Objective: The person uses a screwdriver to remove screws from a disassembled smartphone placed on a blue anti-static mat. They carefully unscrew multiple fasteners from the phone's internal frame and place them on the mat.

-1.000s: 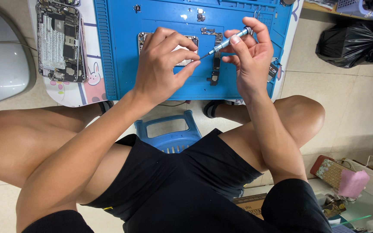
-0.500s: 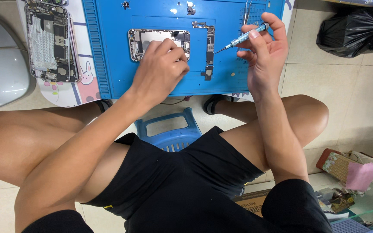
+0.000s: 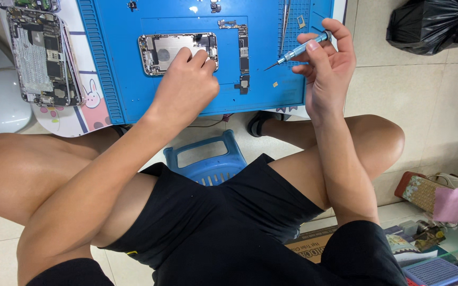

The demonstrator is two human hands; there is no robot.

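An opened phone shell (image 3: 165,52) lies on the blue work mat (image 3: 117,79). My left hand (image 3: 186,87) rests on its near right corner, fingertips pressing on the shell. Beside it lies a long narrow circuit board (image 3: 243,55). My right hand (image 3: 327,69) is raised over the mat's right edge, pinching a small blue-handled screwdriver (image 3: 298,51) whose tip points left, clear of the board.
A second opened phone (image 3: 41,55) sits on a white board at the left. Tweezers (image 3: 284,21) and tiny parts lie on the mat's right side. A blue plastic stool (image 3: 208,159) stands under my legs. A black bag (image 3: 436,24) and cluttered boxes (image 3: 430,222) are at the right.
The view has shifted so the mat sits lower. My left hand stayed on the phone shell; my right hand with the screwdriver moved right, away from the circuit board.
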